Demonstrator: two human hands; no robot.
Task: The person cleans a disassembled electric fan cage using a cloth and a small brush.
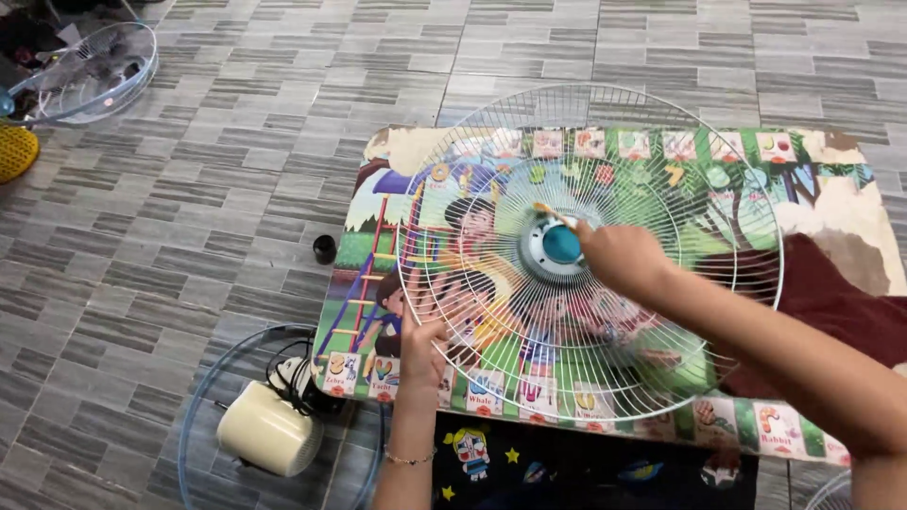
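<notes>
Left hand [422,342] gripped the round white wire fan grille's [491,368] rim while right hand [619,257] pinched a slim tool [548,212] at its blue hub [561,244], apparently mid-fastening, needing steady turning.

Two bare forearms came up from the bottom edge, no sleeves on either. L hand [422,342] had no rings or glove; a thin bead-like bracelet [410,459] sat round the L wrist, pale gold w/ small beads, loose fit. R hand [619,257] also bare, no watch, no band seen at the wrist. Nails short, unpainted as far as could be told. Dark red fabric [831,302] showed by the R arm, prob. clothing over the lap; rest of the body out of frame.
</notes>
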